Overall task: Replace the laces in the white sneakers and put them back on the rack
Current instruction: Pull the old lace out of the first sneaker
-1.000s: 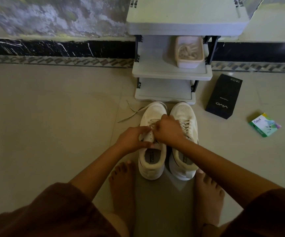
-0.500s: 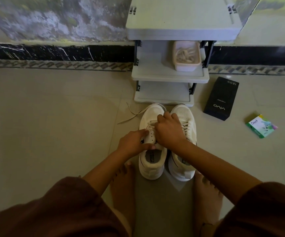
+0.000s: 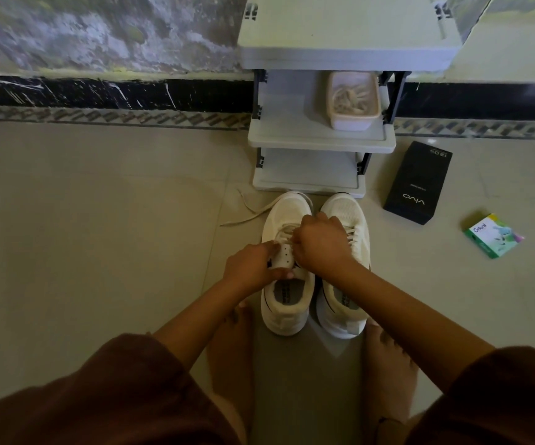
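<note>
Left hand [image 3: 249, 270] holds the left white mesh sneaker [image 3: 287, 311] at its throat: the forefinger lies along the left eyelet row and the thumb curls against the tongue edge at the collar, pinching the flap between them. Right hand [image 3: 321, 245] sits knuckles-up over the same throat, fingers curled down onto the flat cream lace [image 3: 284, 232] where it crosses the eyelets; the fingertips are hidden under the hand. One loose run of this lace leaves the toe end and lies on the beige tiled floor [image 3: 99, 236] to the left. The eyelets nearest the collar show bare. This sneaker stands upright on the floor, toe toward the rack, just beside the right white mesh sneaker [image 3: 345, 208], which shows lace rows next to the right wrist. Both insoles carry dark print, too small to read. Bare feet [image 3: 231, 348] flank the heels. Both toes stop just short of the bottom shelf of the grey plastic shelf rack [image 3: 320, 143], which stands against the wall. On its middle shelf, at the right, a pale rectangular plastic tub [image 3: 353, 122] holds a tangle of cream laces. On the floor right of the rack lies a black rectangular carton [image 3: 418, 184] printed "vivo" in white, inverted from this view; smaller white characters at its far end are not legible. Farther right, well apart, lies a small green carton [image 3: 492, 236] marked "Odonil". Brown sleeves [image 3: 99, 396] fill the lower corners.
</note>
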Motion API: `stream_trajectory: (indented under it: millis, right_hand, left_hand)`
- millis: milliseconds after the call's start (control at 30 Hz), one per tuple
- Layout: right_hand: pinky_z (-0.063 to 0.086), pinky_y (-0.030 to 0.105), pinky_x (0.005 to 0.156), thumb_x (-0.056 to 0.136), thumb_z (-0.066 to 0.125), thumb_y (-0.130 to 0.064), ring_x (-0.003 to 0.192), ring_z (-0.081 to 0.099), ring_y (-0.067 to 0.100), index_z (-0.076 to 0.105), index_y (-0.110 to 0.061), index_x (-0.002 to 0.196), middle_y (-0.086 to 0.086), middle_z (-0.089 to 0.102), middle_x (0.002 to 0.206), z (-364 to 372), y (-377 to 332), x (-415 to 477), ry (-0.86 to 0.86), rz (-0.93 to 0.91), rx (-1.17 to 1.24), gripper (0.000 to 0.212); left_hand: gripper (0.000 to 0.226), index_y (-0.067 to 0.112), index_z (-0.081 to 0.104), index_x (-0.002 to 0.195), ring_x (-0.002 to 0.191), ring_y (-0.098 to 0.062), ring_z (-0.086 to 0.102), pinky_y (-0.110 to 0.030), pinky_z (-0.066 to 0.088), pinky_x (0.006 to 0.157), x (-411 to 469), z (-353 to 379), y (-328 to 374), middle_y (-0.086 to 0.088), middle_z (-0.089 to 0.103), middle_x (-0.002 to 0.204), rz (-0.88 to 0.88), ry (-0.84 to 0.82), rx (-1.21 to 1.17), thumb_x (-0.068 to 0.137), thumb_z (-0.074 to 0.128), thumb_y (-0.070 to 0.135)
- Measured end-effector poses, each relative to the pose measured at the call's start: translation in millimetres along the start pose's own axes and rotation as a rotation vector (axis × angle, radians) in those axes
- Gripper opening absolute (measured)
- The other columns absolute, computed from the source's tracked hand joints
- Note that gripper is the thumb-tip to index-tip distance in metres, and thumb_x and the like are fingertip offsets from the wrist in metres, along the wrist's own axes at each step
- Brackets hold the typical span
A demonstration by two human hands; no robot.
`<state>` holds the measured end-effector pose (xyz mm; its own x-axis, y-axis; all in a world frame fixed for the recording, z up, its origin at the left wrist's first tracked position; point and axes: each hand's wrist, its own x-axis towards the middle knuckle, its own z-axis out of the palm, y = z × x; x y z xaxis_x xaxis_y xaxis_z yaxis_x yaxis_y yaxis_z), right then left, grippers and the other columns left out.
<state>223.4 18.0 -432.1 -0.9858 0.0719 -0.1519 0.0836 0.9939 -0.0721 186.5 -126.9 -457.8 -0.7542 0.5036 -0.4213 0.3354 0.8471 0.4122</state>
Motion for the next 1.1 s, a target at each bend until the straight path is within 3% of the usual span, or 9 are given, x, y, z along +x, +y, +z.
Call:
stream_trajectory:
  millis: [67,233,400,633,700,800,867,1000,1100]
  right_hand:
    - [0.036,0.03,0.083,0.088,0.056,-0.028,0.101,0.051,0.021,0.069,-0.016,0.1,0.005,0.061,0.103,-3,-2,0,0.037,0.013,0.132,0.022]
    - [0.043,0.018,0.067,0.086,0.066,-0.015,0.073,0.058,0.007,0.071,-0.003,0.089,0.004,0.067,0.083,-22,4,-2,-0.062,0.183,1.13,0.014]
    - [0.046,0.033,0.086,0.082,0.065,-0.033,0.106,0.053,0.021,0.066,-0.019,0.114,0.005,0.06,0.116,-5,10,-4,-0.128,0.06,0.427,0.034]
    - [0.029,0.03,0.074,0.088,0.049,-0.029,0.097,0.05,0.022,0.069,-0.019,0.102,0.003,0.062,0.099,2,2,-2,0.101,-0.059,-0.031,0.026]
    - [0.034,0.029,0.078,0.09,0.053,-0.027,0.097,0.053,0.02,0.071,-0.016,0.097,0.002,0.064,0.096,-2,4,-2,0.111,-0.048,0.13,0.022]
    - [0.045,0.018,0.07,0.085,0.067,-0.018,0.078,0.061,0.003,0.07,-0.013,0.079,-0.003,0.066,0.081,-23,8,-2,0.016,0.026,1.038,0.008]
    - [0.045,0.01,0.066,0.085,0.067,-0.015,0.07,0.06,-0.005,0.068,-0.017,0.075,-0.006,0.065,0.077,-31,9,-4,0.01,-0.002,1.23,0.01]
    - [0.046,0.034,0.091,0.083,0.068,-0.032,0.105,0.054,0.015,0.061,-0.013,0.115,0.003,0.058,0.115,-14,11,-3,-0.157,-0.018,0.522,0.039]
    - [0.048,0.036,0.085,0.085,0.061,-0.035,0.107,0.052,0.025,0.054,-0.017,0.128,0.008,0.046,0.125,2,8,-6,-0.193,0.015,0.254,0.047]
  left_hand:
    - [0.078,0.024,0.04,0.139,0.111,-0.021,0.057,-0.033,0.045,0.083,-1,0,0,-0.003,0.058,0.128,-0.004,-0.003,-0.002,0.075,0.065,0.06]
    - [0.073,0.022,0.045,0.134,0.107,-0.021,0.059,-0.034,0.047,0.08,0,1,1,-0.004,0.06,0.123,-0.005,-0.009,0.039,0.075,0.064,0.061]
    - [0.069,0.024,0.048,0.13,0.102,-0.021,0.059,-0.031,0.046,0.076,0,2,3,-0.003,0.062,0.116,-0.017,-0.001,0.044,0.074,0.064,0.063]
    - [0.067,0.022,0.052,0.126,0.103,-0.021,0.059,-0.033,0.049,0.08,-1,1,4,-0.004,0.063,0.118,-0.018,0.001,0.055,0.074,0.063,0.064]
    - [0.074,0.024,0.045,0.135,0.11,-0.022,0.057,-0.035,0.048,0.085,-2,0,3,-0.004,0.059,0.126,-0.008,-0.012,0.064,0.075,0.062,0.064]
    - [0.077,0.023,0.04,0.139,0.114,-0.023,0.054,-0.033,0.044,0.082,-1,-1,2,-0.005,0.055,0.13,-0.002,-0.016,0.055,0.077,0.062,0.062]
    - [0.074,0.022,0.042,0.137,0.112,-0.023,0.055,-0.031,0.042,0.078,-1,0,3,-0.005,0.056,0.128,-0.001,-0.013,0.05,0.077,0.062,0.061]
    - [0.07,0.023,0.045,0.133,0.105,-0.022,0.058,-0.032,0.045,0.077,-1,2,3,-0.004,0.06,0.121,0.003,-0.006,0.024,0.076,0.064,0.06]
    - [0.075,0.022,0.042,0.136,0.109,-0.022,0.057,-0.033,0.045,0.08,-1,2,2,-0.004,0.058,0.125,0.004,-0.014,0.033,0.076,0.063,0.061]
